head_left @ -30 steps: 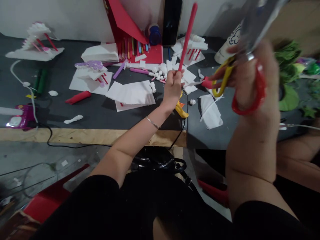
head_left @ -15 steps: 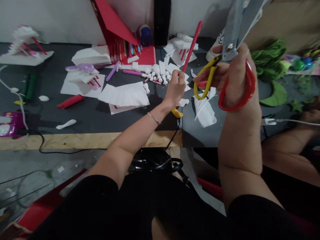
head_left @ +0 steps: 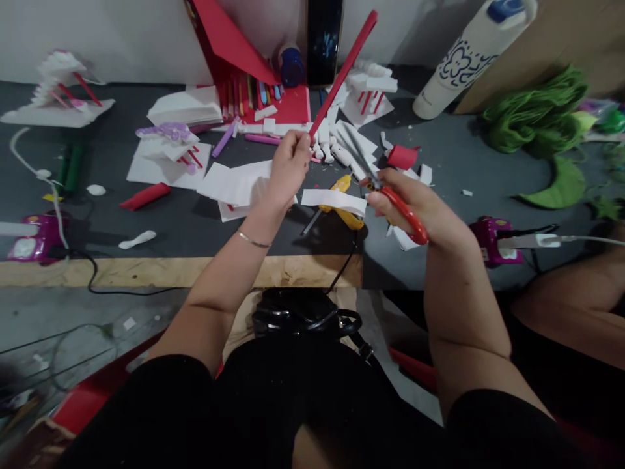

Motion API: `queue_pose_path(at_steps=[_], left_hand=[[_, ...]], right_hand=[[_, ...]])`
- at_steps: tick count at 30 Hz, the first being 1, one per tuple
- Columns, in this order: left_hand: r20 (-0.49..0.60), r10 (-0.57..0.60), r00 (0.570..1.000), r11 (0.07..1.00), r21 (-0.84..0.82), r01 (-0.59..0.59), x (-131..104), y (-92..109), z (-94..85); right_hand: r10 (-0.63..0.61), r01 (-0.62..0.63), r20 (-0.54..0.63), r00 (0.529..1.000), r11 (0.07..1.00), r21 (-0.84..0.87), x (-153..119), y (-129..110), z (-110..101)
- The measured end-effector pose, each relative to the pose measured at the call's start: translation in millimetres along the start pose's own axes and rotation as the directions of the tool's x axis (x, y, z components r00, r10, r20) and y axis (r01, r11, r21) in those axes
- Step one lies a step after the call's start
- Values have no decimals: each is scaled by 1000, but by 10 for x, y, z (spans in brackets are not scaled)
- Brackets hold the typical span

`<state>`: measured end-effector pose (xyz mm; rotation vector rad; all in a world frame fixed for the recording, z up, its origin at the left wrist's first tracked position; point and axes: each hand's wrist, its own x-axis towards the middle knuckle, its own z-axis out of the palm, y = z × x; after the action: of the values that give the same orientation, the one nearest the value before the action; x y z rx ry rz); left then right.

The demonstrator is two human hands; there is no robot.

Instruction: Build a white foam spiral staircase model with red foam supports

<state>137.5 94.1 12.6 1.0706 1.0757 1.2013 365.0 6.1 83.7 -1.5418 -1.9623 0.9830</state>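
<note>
One red stick (head_left: 344, 73) is pinched in my left hand (head_left: 291, 161), slanting up and away above the table (head_left: 449, 159); one pair of scissors (head_left: 366, 165) is held in my right hand (head_left: 422, 194), blades pointing away; one yellow glue gun (head_left: 350, 219) lies between my hands, one white strip (head_left: 334, 200) across it in view, contact undetermined; farther out, one bottle (head_left: 452, 68) and two purple power sockets (head_left: 495, 241).
</note>
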Motion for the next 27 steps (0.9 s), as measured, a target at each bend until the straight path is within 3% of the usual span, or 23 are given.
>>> queue_pose_path(at_steps=[4, 9, 19, 27], left_hand=[[16, -167, 986, 977, -131, 168, -423, 227, -128], [64, -236, 970, 951, -189, 244, -716, 384, -221], [102, -273, 957, 951, -118, 284, -774, 367, -426], [132, -283, 950, 952, -79, 295, -712, 410, -450]], right_hand=[[-11, 23, 97, 995, 992, -121, 83, -47, 154], [-33, 55, 154, 987, 988, -145, 159, -152, 313], [4, -1, 243, 970, 1000, -11, 279, -142, 445], [3, -14, 251, 968, 999, 41, 277, -176, 430]])
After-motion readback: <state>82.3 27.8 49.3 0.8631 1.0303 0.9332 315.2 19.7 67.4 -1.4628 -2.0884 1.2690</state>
